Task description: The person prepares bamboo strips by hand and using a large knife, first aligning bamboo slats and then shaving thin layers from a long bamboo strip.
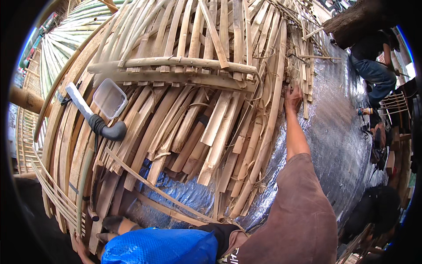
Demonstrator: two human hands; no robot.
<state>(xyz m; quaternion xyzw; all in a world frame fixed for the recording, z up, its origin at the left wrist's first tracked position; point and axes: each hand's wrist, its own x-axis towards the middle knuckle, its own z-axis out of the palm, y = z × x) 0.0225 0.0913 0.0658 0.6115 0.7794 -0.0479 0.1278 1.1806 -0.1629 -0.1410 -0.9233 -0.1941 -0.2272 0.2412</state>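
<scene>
My right hand (293,97) reaches up along the right side of a slope of split bamboo strips (220,119). Its fingers curl at the edge of the strips, by a long bamboo pole (276,94); what they pinch is too small to make out. Low at the left rim, my left hand (79,247) is closed round the lower end of a thin greenish bamboo pole (81,193), mostly cut off by the rim. A large knife (79,100) with a black handle (113,131) lies on the strips, beside a clear plastic tub (110,99).
Two crosswise poles (171,64) span the strips. Silver foil sheeting (334,132) covers the right side. A loose bamboo strip (162,191) crosses in front of me. Blue woven plastic (162,246) lies at the bottom. At the far right sits another person in jeans (376,77).
</scene>
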